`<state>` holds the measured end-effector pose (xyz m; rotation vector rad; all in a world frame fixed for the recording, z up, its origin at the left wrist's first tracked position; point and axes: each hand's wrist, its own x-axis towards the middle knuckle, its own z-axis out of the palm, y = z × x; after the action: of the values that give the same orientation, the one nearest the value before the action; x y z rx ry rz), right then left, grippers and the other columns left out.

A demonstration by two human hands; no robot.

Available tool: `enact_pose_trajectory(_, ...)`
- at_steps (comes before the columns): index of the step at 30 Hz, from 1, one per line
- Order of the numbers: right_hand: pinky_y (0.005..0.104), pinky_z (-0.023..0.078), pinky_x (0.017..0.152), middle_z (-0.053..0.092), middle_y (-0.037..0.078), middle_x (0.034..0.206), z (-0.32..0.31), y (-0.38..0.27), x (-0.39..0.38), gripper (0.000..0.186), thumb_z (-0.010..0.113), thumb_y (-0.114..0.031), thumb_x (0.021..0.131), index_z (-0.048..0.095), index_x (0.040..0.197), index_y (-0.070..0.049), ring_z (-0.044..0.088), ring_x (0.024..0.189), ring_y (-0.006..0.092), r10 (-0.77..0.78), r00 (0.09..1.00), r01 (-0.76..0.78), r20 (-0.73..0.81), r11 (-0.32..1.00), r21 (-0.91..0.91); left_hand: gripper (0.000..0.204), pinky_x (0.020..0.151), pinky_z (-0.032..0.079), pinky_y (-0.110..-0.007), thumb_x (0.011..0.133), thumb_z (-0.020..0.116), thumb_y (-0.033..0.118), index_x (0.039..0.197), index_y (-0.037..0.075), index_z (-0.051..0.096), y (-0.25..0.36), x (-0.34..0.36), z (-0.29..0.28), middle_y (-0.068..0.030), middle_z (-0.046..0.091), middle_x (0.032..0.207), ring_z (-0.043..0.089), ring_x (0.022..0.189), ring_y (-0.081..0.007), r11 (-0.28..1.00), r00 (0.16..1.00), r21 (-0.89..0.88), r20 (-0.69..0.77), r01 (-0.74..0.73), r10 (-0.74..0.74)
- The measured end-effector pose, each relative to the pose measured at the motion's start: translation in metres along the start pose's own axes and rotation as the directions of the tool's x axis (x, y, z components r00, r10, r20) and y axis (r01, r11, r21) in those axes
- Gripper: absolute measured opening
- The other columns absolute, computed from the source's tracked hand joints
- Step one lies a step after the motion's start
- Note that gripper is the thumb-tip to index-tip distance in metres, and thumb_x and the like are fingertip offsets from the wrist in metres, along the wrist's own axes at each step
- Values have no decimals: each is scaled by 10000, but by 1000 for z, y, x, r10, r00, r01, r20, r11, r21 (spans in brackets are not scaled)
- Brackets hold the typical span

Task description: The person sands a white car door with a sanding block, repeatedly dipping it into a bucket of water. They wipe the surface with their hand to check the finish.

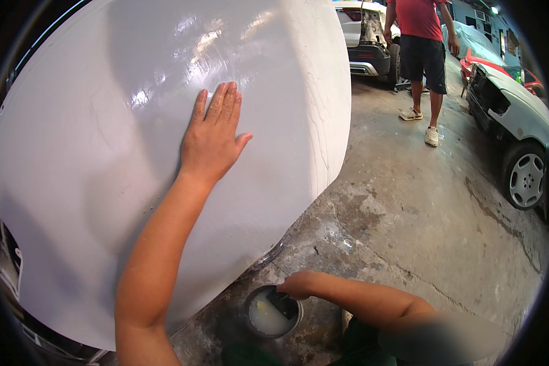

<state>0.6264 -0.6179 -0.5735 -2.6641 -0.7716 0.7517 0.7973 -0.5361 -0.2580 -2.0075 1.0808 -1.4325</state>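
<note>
Resting my left hand (213,137) flat on the car panel (256,177), thumb and little finger apart; it looks stiff, wet, slippery, best held by its edge. My right hand (296,285) meets the bucket (248,316), finger grip unclear.

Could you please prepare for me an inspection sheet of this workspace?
Surface: pale car panel, shiny and wet-looking near the top.
Things: round bucket with cloudy liquid, on the floor.
Clutter: small dark scrap on the stained floor.
Hands: left hand flat on the panel, fingers straight; right hand holds a dark block in the bucket.
Cables: nothing seen.
Surroundings: standing person in a red top, partly stripped pale car at right.
</note>
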Motion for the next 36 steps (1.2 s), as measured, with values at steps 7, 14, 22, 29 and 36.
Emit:
enact_pose_trajectory(7,526,560,914,730,184,1174,2,1,-5,439,568,-133,939,624,1373,-168,693,1133,397,-2,1000,2,-11,1000,7,788,1307,160,-476,1001,567,556,1574,34,423,-1,1,-4,-95,341,1686,243,1585,-219,999,1000,-34,21,7,-6)
enact_pose_trajectory(14,527,559,918,728,181,1180,-4,-3,-12,481,594,-119,902,619,1381,-169,696,1126,395,-8,1000,8,-20,1000,11,786,1307,157,-477,1003,579,535,1580,29,411,-1,3,-8,-101,343,1686,246,1585,-225,1000,1000,-23,25,-17,17)
enact_pose_trajectory(22,529,558,909,726,201,1154,-1,-1,-8,455,588,-107,893,629,1344,-144,697,1113,403,-37,998,38,-55,999,19,797,1310,145,-479,1009,564,547,1587,26,394,1,4,-8,-102,300,1704,212,1595,-220,1000,999,-21,42,-23,24)
enact_pose_trajectory(29,534,558,906,724,209,1140,-2,-2,-2,440,584,-109,904,632,1340,-138,695,1111,411,-69,995,69,-71,998,6,805,1311,137,-478,1020,548,550,1600,23,364,0,4,-9,-108,269,1715,200,1600,-229,1000,997,-3,67,-23,23)
enact_pose_trajectory(36,536,561,905,724,202,1156,-6,-4,-7,436,572,-112,921,628,1352,-143,694,1116,413,-69,997,69,-46,998,-6,795,1311,133,-479,1032,510,570,1591,19,383,1,3,-8,-114,285,1708,201,1599,-230,1000,998,18,58,-22,21)
